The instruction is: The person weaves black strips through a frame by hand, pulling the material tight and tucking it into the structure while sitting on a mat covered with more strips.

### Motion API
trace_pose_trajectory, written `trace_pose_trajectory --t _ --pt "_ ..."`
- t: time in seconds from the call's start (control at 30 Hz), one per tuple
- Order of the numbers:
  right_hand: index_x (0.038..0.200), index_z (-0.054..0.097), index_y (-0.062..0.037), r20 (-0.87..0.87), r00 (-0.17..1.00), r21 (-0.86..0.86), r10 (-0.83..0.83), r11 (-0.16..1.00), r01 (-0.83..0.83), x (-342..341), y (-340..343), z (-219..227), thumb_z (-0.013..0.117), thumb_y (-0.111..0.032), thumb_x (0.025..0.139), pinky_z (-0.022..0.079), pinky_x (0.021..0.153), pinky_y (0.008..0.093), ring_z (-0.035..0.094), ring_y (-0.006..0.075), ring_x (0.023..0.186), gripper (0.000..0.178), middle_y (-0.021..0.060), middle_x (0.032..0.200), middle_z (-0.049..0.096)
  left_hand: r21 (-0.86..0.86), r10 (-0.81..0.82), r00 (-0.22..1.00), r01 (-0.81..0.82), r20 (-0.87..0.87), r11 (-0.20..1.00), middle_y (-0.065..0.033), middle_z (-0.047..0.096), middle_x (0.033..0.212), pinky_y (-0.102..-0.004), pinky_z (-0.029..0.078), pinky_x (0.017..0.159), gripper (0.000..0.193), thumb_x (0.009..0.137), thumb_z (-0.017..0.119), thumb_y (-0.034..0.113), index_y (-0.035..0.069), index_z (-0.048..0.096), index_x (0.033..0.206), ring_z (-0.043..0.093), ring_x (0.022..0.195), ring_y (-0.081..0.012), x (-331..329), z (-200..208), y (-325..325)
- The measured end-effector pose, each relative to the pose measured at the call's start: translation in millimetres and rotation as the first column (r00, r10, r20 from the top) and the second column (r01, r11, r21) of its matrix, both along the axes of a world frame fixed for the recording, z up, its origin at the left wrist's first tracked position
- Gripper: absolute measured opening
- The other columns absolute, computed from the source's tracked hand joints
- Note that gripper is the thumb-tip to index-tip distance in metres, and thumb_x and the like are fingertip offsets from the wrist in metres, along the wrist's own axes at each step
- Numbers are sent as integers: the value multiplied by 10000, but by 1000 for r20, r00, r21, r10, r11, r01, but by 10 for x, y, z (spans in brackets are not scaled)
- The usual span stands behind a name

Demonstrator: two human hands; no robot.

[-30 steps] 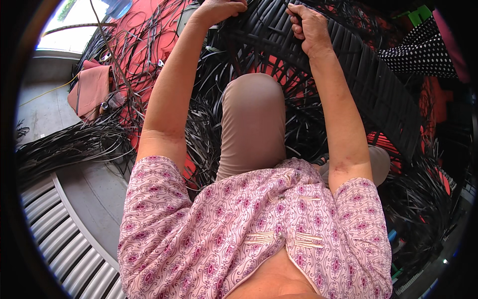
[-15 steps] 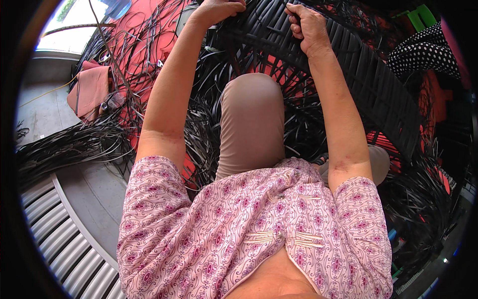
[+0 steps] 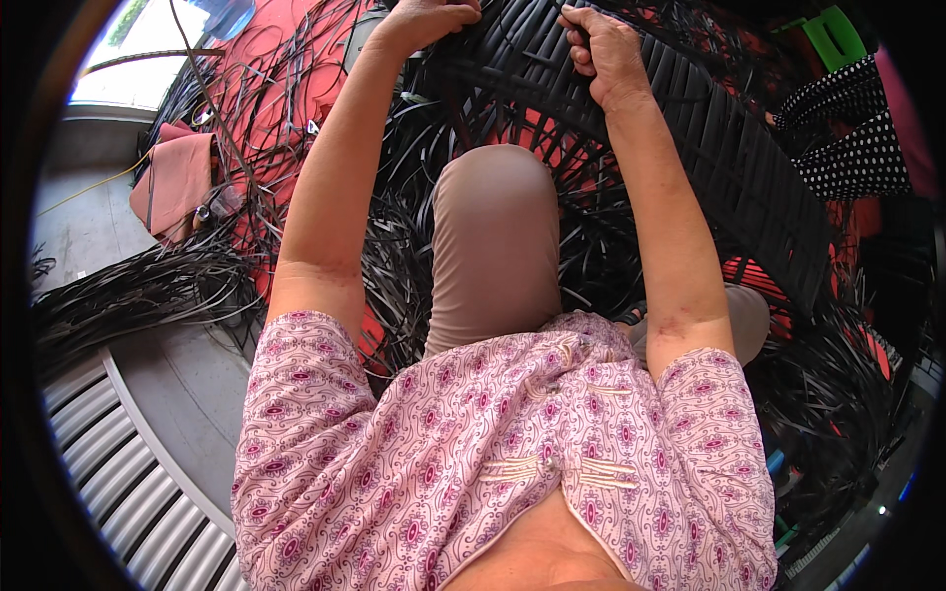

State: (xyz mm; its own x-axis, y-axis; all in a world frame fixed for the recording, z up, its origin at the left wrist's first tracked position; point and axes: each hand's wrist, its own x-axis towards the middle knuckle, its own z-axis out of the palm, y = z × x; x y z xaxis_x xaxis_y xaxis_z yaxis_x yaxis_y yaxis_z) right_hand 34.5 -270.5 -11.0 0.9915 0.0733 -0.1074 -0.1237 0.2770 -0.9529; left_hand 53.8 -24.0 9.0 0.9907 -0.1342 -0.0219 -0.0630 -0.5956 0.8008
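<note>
Over the far end of a long black woven panel (image 3: 729, 148), both my hands are closed with their fingertips pinched. My left hand (image 3: 431, 22) is at the upper edge of the view, its thumb and fingers together beside the panel's left side. To its right, my right hand (image 3: 609, 57) has curled fingers and a thumb pressed to the index finger, just above the slats. Dark strips lie around both sets of fingertips, and what is pinched does not stand out against them. The panel slants down to the right, with loose strip ends hanging from its near edge.
Loose black strips (image 3: 394, 227) surround my raised knee. A thick bundle of strips (image 3: 148, 295) lies left, above a grey slatted metal piece (image 3: 138, 473). A pink cloth (image 3: 177, 182) rests on the left. At right are another person's polka-dot clothing (image 3: 857, 148) and a green plastic object (image 3: 835, 37).
My hands and forearms appear slightly further left and stay closed. The other person's polka-dot clothing at the right has spread and shifted, and a bit of skin now shows by it.
</note>
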Motion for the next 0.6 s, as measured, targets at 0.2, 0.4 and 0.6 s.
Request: trace_pose_trajectory --t 0.2,0.4,0.6 --pt "795 727 -28 -9 1000 2 -4 1000 4 7 -2 -1 720 -208 860 341 394 167 495 24 473 192 -24 637 591 70 8 1000 -9 20 998 -38 690 767 -291 517 649 198 789 719 188 35 728 913 628 698 -128 -9 24 -12" --pt "768 666 -59 -70 998 -46 -1 999 -2 8 -10 64 648 -212 894 309 378 199 447 41 444 200 -32 624 553 34 31 999 -32 23 999 -42 692 771 -295 522 662 204 787 724 191 35 733 918 633 710 -131 -27 4 -14" --pt "752 634 -77 -99 995 -60 3 998 -9 11 -15 93 613 -214 909 291 369 215 420 50 426 210 -38 612 533 58 15 998 -18 58 998 -47 693 778 -302 524 677 195 784 723 183 38 733 915 635 722 -139 -8 -8 -9"
